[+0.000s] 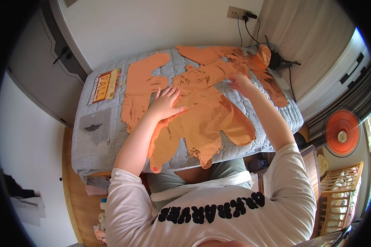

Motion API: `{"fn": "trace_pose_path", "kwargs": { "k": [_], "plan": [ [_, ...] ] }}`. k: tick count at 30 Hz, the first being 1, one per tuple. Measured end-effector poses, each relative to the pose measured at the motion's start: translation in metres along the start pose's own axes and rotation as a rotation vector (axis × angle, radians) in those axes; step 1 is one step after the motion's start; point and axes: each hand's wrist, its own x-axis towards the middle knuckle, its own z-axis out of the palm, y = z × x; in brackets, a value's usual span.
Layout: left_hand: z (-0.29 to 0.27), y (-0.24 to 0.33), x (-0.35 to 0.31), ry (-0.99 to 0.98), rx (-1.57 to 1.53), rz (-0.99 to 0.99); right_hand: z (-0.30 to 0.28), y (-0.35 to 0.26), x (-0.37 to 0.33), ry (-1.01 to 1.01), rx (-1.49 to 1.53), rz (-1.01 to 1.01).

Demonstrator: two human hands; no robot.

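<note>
Flat, uninflated orange foil balloons are spread over a bed with a grey quilted cover (115, 150). The large middle foil balloon (204, 111) has rounded lobes reaching the near edge. My left hand (167, 103) lies flat on its left part, fingers spread. At its upper right edge, the fingers of my right hand (240, 83) are bent together and seem to pinch the foil; the fingertips are partly hidden. Left of the middle sheet lies another foil balloon (142, 80). More crumpled foil (271, 86) stretches across the far right of the bed.
On the bed's left lie a printed card package (105, 86) and a clear plastic bag (95, 127). Black cables (281, 62) lie at the far right corner, below a wall socket (236, 12). An orange fan (342, 132) and a wooden rack (338, 197) stand at right.
</note>
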Motion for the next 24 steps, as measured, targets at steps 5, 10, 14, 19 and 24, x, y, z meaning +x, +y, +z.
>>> {"fn": "trace_pose_path", "kwargs": {
  "k": [5, 10, 14, 19, 24],
  "plan": [
    [0.003, -0.008, -0.008, 0.012, -0.006, -0.017, 0.055, -0.019, 0.019, 0.212, 0.159, 0.149],
    [0.001, -0.004, -0.005, 0.018, -0.029, -0.003, 0.061, -0.009, 0.034, 0.241, 0.452, 0.189],
    [0.003, -0.009, -0.009, 0.027, -0.014, -0.007, 0.068, 0.0, 0.043, 0.188, 0.408, 0.167],
    [0.002, -0.006, -0.004, 0.023, -0.015, -0.004, 0.076, 0.014, 0.053, 0.24, 0.065, -0.023],
    [0.004, -0.011, -0.01, 0.001, -0.025, -0.031, 0.123, 0.016, 0.021, 0.391, -0.313, -0.461]
  ]
}}
